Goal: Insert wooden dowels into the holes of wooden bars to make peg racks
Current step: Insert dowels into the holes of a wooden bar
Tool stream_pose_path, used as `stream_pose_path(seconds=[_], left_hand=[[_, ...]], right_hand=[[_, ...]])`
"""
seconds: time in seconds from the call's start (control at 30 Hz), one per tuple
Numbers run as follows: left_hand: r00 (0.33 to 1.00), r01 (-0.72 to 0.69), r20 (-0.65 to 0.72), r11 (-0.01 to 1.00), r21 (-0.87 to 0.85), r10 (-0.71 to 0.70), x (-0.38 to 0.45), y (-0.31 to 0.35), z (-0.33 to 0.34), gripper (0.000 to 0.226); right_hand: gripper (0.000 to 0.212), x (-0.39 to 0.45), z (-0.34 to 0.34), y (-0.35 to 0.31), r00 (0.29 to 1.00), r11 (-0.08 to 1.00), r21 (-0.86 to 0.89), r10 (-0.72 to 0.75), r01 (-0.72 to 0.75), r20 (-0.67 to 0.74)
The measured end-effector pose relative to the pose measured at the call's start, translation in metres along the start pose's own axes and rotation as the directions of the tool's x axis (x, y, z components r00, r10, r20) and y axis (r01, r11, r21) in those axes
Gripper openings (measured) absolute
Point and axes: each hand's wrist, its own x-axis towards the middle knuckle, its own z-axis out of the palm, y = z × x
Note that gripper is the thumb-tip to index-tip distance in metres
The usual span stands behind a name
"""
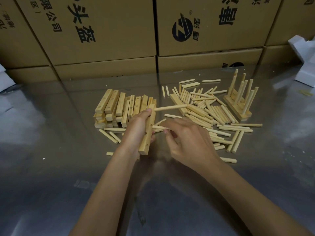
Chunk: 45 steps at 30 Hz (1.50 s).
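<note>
My left hand (138,129) grips a wooden bar (148,132) held on edge above the table, its row of holes facing right. One dowel (170,107) sticks out sideways from the bar's top hole. My right hand (187,140) pinches a second dowel (159,127), whose tip meets the bar at the hole below. A heap of loose dowels (209,111) lies to the right. A stack of drilled bars (122,106) lies behind my left hand.
Two finished peg racks (238,103) stand with pegs up at the right. Stray dowels (111,135) lie left of the bar. Cardboard boxes (105,40) wall off the back of the shiny metal table (51,150). White packaging (305,65) sits at the far right.
</note>
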Motion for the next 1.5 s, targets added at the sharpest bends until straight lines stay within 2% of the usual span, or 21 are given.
stream_pose_path(seconds=[0.1,0.37,0.5,0.83,1.03,1.13,1.2,1.27,1.33,1.43,1.5], left_hand=[[1.0,-0.008,0.001,1.0,0.008,0.008,0.0,-0.001,0.002,0.028],[0.999,-0.048,-0.002,0.997,0.059,0.048,-0.004,-0.005,0.008,0.032],[0.993,-0.11,-0.024,0.99,0.094,0.112,-0.01,-0.009,0.015,0.037],[0.978,-0.193,-0.043,0.968,0.158,0.202,-0.019,-0.008,0.023,0.036],[0.983,-0.175,-0.029,0.971,0.161,0.182,-0.017,0.0,0.022,0.039],[0.979,-0.168,-0.092,0.976,0.14,0.181,-0.014,0.005,0.011,0.038],[0.964,-0.162,-0.193,0.981,0.11,0.181,-0.01,0.009,-0.001,0.036],[0.953,-0.133,-0.266,0.988,0.071,0.148,-0.007,0.011,-0.014,0.037],[0.953,-0.109,-0.283,0.994,0.014,0.109,-0.004,0.012,-0.021,0.038],[0.955,-0.096,-0.28,0.995,0.022,0.098,-0.006,0.012,-0.02,0.037],[0.967,-0.102,-0.226,0.991,0.08,0.118,-0.009,0.012,-0.015,0.038]], right_hand=[[0.022,0.001,0.0,0.001,0.998,0.999,0.044,0.002,0.001,-0.061],[0.017,0.003,0.003,0.006,0.997,0.983,0.174,-0.057,0.064,-0.045],[0.01,0.003,0.003,0.012,0.995,0.975,0.212,-0.044,0.062,-0.088],[0.013,0.003,0.006,0.013,0.993,0.944,0.33,0.023,0.018,-0.119],[0.011,0.007,0.002,0.013,0.991,0.956,0.293,0.027,0.012,-0.128],[0.018,0.009,-0.001,0.015,0.958,0.976,0.218,0.053,0.011,-0.283],[0.013,0.011,-0.005,0.022,0.915,0.969,0.242,0.145,-0.054,-0.376],[0.015,0.012,-0.006,0.03,0.904,0.948,0.285,0.239,-0.139,-0.354],[0.019,0.011,-0.002,0.034,0.926,0.941,0.293,0.256,-0.172,-0.277],[0.023,0.009,0.002,0.027,0.963,0.945,0.309,0.174,-0.104,-0.206],[0.032,0.008,0.004,0.02,0.986,0.955,0.293,0.085,-0.04,-0.145]])
